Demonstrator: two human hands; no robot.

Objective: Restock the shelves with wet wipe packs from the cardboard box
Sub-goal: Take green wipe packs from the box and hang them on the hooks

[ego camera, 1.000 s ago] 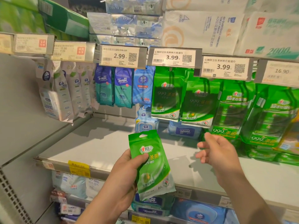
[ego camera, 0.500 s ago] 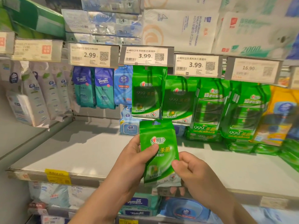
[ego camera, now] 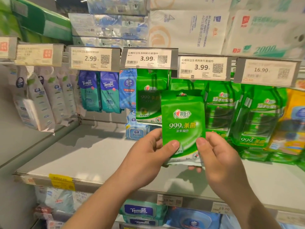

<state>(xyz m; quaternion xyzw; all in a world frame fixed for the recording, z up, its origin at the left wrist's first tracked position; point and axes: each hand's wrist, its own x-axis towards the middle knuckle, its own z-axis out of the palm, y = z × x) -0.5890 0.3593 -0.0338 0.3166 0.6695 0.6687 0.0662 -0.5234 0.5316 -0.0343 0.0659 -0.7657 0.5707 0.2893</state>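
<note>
Now, from the head camera, the left hand point(ego camera: 145, 156) and right hand point(ego camera: 219, 156) each pinch the bottom of a green wipe pack point(ego camera: 183, 124), held upright above the shelf point(ego camera: 82, 156), before hanging green packs point(ego camera: 149, 96).

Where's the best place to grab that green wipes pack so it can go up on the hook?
Probably by its bottom corners, from below, as the left hand and right hand do on the green wet wipe pack. It stands upright, so the hang tab on top stays free.
</note>
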